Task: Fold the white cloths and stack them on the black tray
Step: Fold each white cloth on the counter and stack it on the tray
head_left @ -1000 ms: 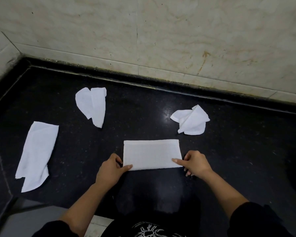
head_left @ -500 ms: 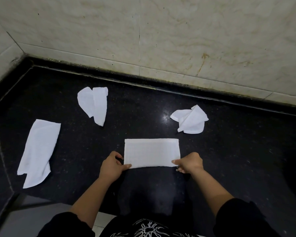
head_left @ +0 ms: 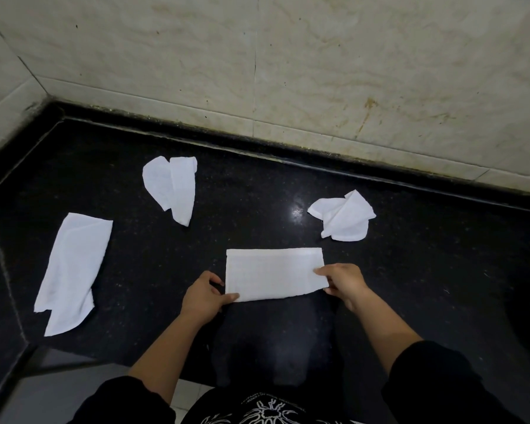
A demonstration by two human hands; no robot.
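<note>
Nearest the camera are the person's black sleeves (head_left: 435, 381) and a dark shirt with a white print (head_left: 266, 411). Both forearms reach forward over the black surface (head_left: 426, 270).

The left hand (head_left: 205, 296) pinches the near left corner of the folded white cloth (head_left: 274, 273), thumb on top and the other fingers curled beside the edge. The right hand (head_left: 344, 284) grips the cloth's right short edge, thumb lying on top. That near right corner seems slightly raised off the surface, though the angle makes this hard to confirm.

The folded cloth is a neat rectangle lying directly in front of the person. Its long axis runs left to right, roughly parallel with the foot of the wall, and a hem strip shows along its far edge.

Well off to the left lies a long unfolded cloth (head_left: 72, 270), its long axis running near to far and leaning rightward at the far end. Farther back, a loosely doubled cloth (head_left: 172, 188) sits left of centre, and a crumpled cloth (head_left: 343, 217) lies just beyond the right hand.

The pale tiled wall (head_left: 318, 71) rises behind the surface.
</note>
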